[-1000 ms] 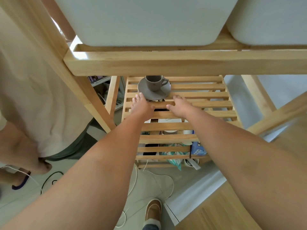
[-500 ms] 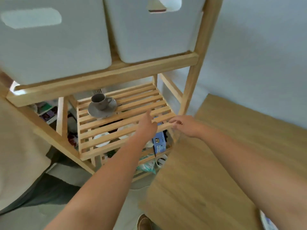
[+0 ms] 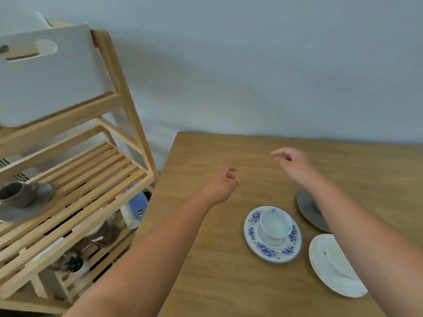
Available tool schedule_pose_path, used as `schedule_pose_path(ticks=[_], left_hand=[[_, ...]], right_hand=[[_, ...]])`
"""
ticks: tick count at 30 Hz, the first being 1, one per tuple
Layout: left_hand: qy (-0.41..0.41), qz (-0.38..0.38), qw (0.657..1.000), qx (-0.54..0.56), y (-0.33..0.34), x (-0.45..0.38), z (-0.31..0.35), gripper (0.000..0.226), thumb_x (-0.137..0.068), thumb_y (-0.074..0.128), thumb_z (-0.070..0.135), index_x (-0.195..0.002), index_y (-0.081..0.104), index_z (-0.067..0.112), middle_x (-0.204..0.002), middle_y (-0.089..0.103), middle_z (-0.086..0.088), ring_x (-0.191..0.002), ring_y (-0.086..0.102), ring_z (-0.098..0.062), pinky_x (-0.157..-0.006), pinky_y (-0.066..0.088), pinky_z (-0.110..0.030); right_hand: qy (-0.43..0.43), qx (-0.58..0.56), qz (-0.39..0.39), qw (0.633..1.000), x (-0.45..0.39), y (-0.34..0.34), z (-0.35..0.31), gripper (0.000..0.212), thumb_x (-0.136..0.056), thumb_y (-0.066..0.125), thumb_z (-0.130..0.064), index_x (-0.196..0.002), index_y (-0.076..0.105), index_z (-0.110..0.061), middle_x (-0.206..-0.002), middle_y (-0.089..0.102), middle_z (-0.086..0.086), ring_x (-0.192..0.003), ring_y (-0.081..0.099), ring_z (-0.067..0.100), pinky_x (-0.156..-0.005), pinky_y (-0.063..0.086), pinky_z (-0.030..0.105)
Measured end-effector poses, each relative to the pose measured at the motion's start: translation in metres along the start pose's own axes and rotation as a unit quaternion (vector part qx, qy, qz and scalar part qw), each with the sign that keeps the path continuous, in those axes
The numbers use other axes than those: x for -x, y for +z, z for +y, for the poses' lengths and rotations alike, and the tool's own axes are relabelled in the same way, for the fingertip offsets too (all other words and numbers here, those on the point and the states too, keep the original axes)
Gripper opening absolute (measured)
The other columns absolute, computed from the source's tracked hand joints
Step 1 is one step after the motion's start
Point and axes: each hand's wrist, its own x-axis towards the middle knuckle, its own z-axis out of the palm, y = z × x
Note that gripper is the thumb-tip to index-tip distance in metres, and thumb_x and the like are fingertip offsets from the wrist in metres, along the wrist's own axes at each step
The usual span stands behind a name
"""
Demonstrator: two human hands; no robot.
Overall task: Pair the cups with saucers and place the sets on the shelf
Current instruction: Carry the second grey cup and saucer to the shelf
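Observation:
A grey cup (image 3: 13,193) stands on a grey saucer (image 3: 25,209) on the slatted wooden shelf (image 3: 96,179) at the left. On the wooden table (image 3: 206,259) a white cup (image 3: 275,225) sits on a blue-patterned saucer (image 3: 263,248). A grey saucer (image 3: 309,211) and a white saucer (image 3: 332,264) lie to its right, partly hidden by my right forearm. My left hand (image 3: 220,185) and my right hand (image 3: 290,163) hover over the table beyond the cups, fingers loosely curled, holding nothing.
White storage bins (image 3: 45,72) fill the upper shelf level. Lower shelf levels hold paper cups (image 3: 129,216), a blue box (image 3: 139,202) and other clutter. A pale wall stands behind the table.
My view has swung right from the shelf to the table. Both hands have left the shelf slats and now hang over the tabletop.

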Motion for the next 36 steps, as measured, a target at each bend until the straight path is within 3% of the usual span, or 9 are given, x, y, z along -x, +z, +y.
schedule_pose_path(ticks=[4, 9, 13, 15, 18, 24, 28, 32, 36], left_hand=[[0.023, -0.066, 0.997, -0.017, 0.045, -0.014, 0.031, 0.039, -0.093, 0.06, 0.021, -0.131, 0.053, 0.017, -0.111, 0.057, -0.001, -0.091, 0.057, -0.016, -0.077, 0.046, -0.028], [0.04, -0.131, 0.989, -0.061, 0.1, -0.03, 0.058, 0.042, -0.092, 0.062, 0.021, -0.133, 0.055, 0.012, -0.119, 0.061, -0.005, -0.097, 0.058, -0.018, -0.078, 0.046, -0.028], [0.037, -0.178, 0.974, -0.139, 0.137, -0.043, 0.065, 0.053, -0.091, 0.065, 0.022, -0.141, 0.049, 0.013, -0.135, 0.057, -0.007, -0.12, 0.056, -0.022, -0.095, 0.044, -0.03], [0.027, -0.185, 0.969, -0.163, 0.149, -0.049, 0.065, 0.06, -0.09, 0.067, 0.024, -0.144, 0.045, 0.011, -0.138, 0.056, -0.008, -0.124, 0.054, -0.023, -0.102, 0.041, -0.032], [-0.005, -0.209, 0.963, -0.17, 0.16, -0.057, 0.062, 0.061, -0.088, 0.069, 0.023, -0.143, 0.045, 0.014, -0.134, 0.059, -0.007, -0.119, 0.057, -0.023, -0.104, 0.042, -0.034], [-0.093, -0.233, 0.967, -0.055, 0.172, -0.065, 0.058, 0.06, -0.087, 0.064, -0.004, -0.14, 0.046, 0.019, -0.122, 0.059, -0.013, -0.106, 0.064, -0.026, -0.084, 0.057, -0.031], [-0.109, -0.207, 0.972, -0.024, 0.171, -0.068, 0.054, 0.061, -0.086, 0.059, -0.011, -0.138, 0.049, 0.019, -0.114, 0.06, -0.015, -0.101, 0.063, -0.025, -0.086, 0.057, -0.032], [-0.111, -0.181, 0.977, 0.013, 0.153, -0.068, 0.053, 0.06, -0.086, 0.055, -0.014, -0.137, 0.049, 0.017, -0.082, 0.059, -0.009, -0.076, 0.061, -0.018, -0.075, 0.055, -0.03], [-0.099, -0.138, 0.984, 0.051, 0.117, -0.062, 0.049, 0.059, -0.087, 0.056, -0.012, -0.138, 0.049, 0.017, -0.079, 0.059, -0.005, -0.07, 0.059, -0.014, -0.067, 0.054, -0.025]], right_hand=[[0.066, 0.001, 0.106, 0.992, 0.019, -0.061, 0.035, 0.025, -0.09, 0.049, -0.017, -0.097, 0.067, -0.031, -0.079, 0.061, -0.013, -0.08, 0.056, 0.016, -0.068, 0.04, 0.028], [0.165, -0.007, 0.161, 0.973, 0.039, -0.107, 0.093, 0.035, -0.088, 0.044, -0.013, -0.114, 0.067, -0.022, -0.115, 0.066, 0.004, -0.092, 0.055, 0.018, -0.078, 0.037, 0.025], [0.267, -0.039, 0.153, 0.951, 0.059, -0.118, 0.14, 0.047, -0.087, 0.043, -0.013, -0.132, 0.053, -0.02, -0.128, 0.059, 0.01, -0.101, 0.059, 0.028, -0.079, 0.04, 0.029], [0.309, -0.069, 0.127, 0.94, 0.066, -0.115, 0.164, 0.051, -0.083, 0.045, -0.015, -0.133, 0.052, -0.02, -0.123, 0.062, 0.012, -0.103, 0.06, 0.03, -0.082, 0.045, 0.035], [0.351, -0.139, 0.081, 0.922, 0.076, -0.106, 0.176, 0.048, -0.084, 0.053, -0.013, -0.132, 0.051, -0.016, -0.095, 0.066, 0.01, -0.08, 0.063, 0.025, -0.077, 0.055, 0.037], [0.324, -0.175, 0.044, 0.929, 0.079, -0.096, 0.181, 0.031, -0.092, 0.055, -0.006, -0.122, 0.061, -0.011, -0.085, 0.064, 0.002, -0.08, 0.064, 0.021, -0.083, 0.057, 0.035], [0.316, -0.175, 0.043, 0.932, 0.072, -0.092, 0.18, 0.032, -0.091, 0.058, -0.002, -0.122, 0.059, -0.009, -0.087, 0.063, 0.0, -0.077, 0.063, 0.015, -0.064, 0.054, 0.023], [0.295, -0.185, 0.046, 0.936, 0.06, -0.088, 0.167, 0.032, -0.09, 0.059, -0.003, -0.121, 0.059, -0.011, -0.089, 0.065, 0.002, -0.075, 0.063, 0.015, -0.066, 0.054, 0.024], [0.259, -0.175, 0.029, 0.949, 0.043, -0.077, 0.138, 0.031, -0.09, 0.059, -0.004, -0.119, 0.059, -0.014, -0.095, 0.067, 0.008, -0.065, 0.059, 0.013, -0.056, 0.048, 0.021]])
